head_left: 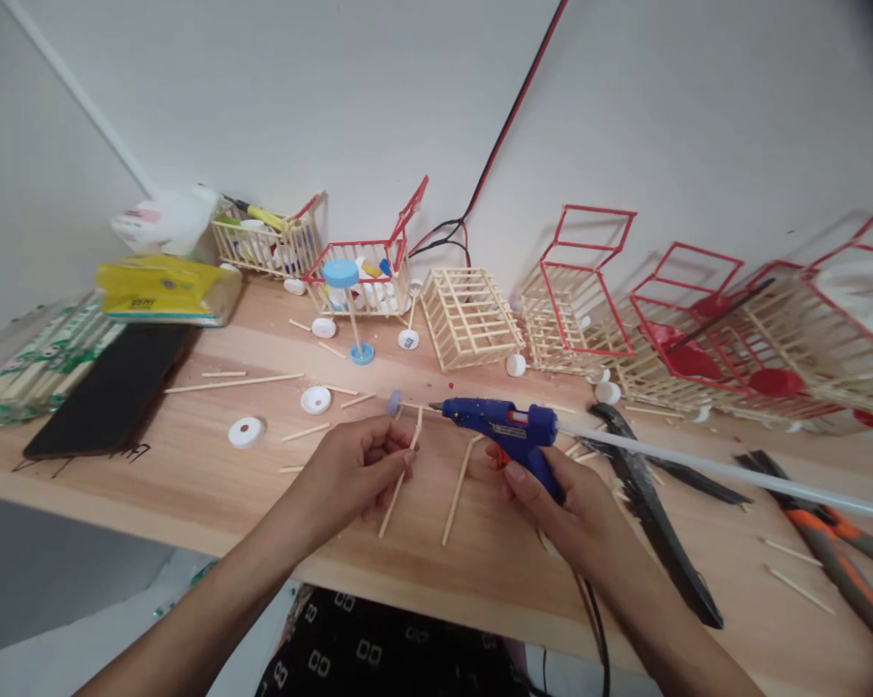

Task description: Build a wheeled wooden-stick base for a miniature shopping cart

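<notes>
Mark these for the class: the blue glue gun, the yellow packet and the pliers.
Blue glue gun [496, 418], head view: on its barrel.
Yellow packet [162, 285], head view: on its yellow wrapping.
Pliers [830, 554], head view: on an orange-and-grey handle.

No wording can be read for certain. The blue hot glue gun [472, 413] carries a small label, the yellow packet [165, 281] dark print, the wrapped wooden sticks [48, 368] green lettering, and the surface [211, 469] black handwritten marks, all illegible.
</notes>
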Demonstrator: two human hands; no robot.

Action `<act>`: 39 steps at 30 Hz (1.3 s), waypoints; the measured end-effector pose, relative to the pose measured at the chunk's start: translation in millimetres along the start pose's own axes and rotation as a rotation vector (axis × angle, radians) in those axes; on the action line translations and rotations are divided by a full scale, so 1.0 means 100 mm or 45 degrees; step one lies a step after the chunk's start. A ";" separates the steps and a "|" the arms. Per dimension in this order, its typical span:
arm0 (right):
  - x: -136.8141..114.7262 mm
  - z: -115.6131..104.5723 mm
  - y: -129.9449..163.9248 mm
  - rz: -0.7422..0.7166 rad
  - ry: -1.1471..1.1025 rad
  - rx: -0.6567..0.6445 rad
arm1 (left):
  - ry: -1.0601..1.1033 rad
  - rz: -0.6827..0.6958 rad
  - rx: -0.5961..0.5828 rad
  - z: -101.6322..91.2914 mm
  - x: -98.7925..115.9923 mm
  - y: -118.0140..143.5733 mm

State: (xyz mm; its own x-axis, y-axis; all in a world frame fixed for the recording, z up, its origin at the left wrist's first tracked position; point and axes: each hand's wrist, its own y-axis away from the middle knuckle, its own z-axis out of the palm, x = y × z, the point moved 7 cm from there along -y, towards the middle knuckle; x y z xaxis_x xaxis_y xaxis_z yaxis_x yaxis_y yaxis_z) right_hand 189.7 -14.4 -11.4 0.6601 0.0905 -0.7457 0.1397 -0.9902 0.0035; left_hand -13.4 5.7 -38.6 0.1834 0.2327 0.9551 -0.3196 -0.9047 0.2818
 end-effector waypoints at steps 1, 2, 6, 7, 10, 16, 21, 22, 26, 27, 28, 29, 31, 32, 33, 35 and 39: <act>0.01 0.00 0.00 0.005 -0.003 0.000 | 0.000 0.000 0.000 0.00 0.00 0.00; 0.01 0.00 0.01 0.011 -0.008 -0.002 | -0.001 0.001 -0.003 0.00 0.00 0.00; 0.05 0.00 0.01 0.030 -0.019 -0.009 | -0.001 0.010 -0.012 0.00 0.01 0.02; 0.06 0.00 0.01 0.026 -0.013 -0.010 | 0.003 0.009 -0.009 0.00 0.01 0.02; 0.05 0.00 0.01 0.006 0.006 -0.010 | 0.009 0.006 -0.006 0.00 0.01 0.02; 0.04 0.00 0.02 0.029 -0.010 0.010 | 0.017 0.033 -0.011 0.00 0.00 0.01; 0.05 0.01 0.03 0.041 0.023 0.016 | 0.040 0.017 0.004 0.00 -0.01 0.01; 0.06 0.01 0.03 0.047 0.030 0.017 | 0.036 0.018 0.001 0.00 -0.01 0.01; 0.06 0.02 0.02 0.053 0.046 0.014 | 0.012 0.034 -0.015 0.00 -0.01 0.00; 0.06 0.02 0.02 0.048 0.047 0.009 | 0.011 0.038 -0.018 0.00 -0.02 0.00; 0.05 0.02 0.03 0.046 0.046 0.007 | 0.012 0.042 -0.020 0.00 -0.02 0.00; 0.05 0.02 0.03 0.043 0.044 0.007 | 0.017 0.044 -0.019 0.00 -0.02 0.00; 0.05 0.02 0.03 0.034 0.037 0.013 | 0.032 0.037 -0.011 -0.01 -0.02 0.00; 0.05 0.03 0.03 0.029 0.034 0.017 | 0.038 0.032 -0.003 -0.01 -0.02 0.00; 0.05 0.03 0.03 0.022 0.031 0.014 | 0.041 0.026 0.005 -0.01 -0.02 0.00; 0.06 0.04 0.03 0.018 0.016 0.008 | 0.047 0.015 0.015 -0.02 -0.01 0.00; 0.07 0.06 0.02 0.030 -0.006 -0.005 | 0.072 0.019 0.027 -0.02 -0.01 0.00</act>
State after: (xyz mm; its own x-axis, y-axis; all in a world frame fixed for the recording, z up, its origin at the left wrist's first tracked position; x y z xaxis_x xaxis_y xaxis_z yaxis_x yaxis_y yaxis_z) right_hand 189.9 -16.5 -20.7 0.6596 0.0664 -0.7487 0.1272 -0.9916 0.0241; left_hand -15.4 6.6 -39.1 0.1259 0.2385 0.9630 -0.3019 -0.9154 0.2662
